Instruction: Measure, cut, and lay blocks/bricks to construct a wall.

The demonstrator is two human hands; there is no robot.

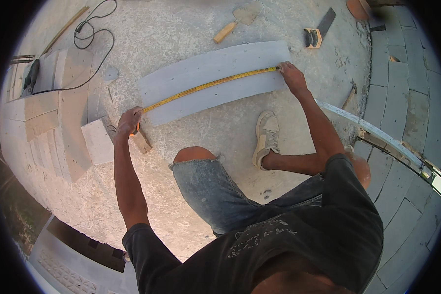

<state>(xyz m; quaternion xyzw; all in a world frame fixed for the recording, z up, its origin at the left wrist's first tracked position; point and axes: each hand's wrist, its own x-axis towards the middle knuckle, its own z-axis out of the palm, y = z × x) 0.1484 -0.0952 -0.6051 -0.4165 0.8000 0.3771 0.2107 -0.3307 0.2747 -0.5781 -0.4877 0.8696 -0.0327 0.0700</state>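
Note:
A long grey concrete block lies on the floor in front of me. Along its top stretches a yellow tape measure, pulled out from one end of the block to the other. My left hand is closed around the tape's orange case at the block's left end; most of the case is hidden by the fingers. At the right end, my right hand pinches the tape's tip against the block's edge. A small piece of wood lies just beside my left hand.
Beyond the block lie a trowel and a handsaw. Stacked blocks stand at left, with a black cable looping past them. A block wall and a long metal straightedge are at right. My shoe is near the block.

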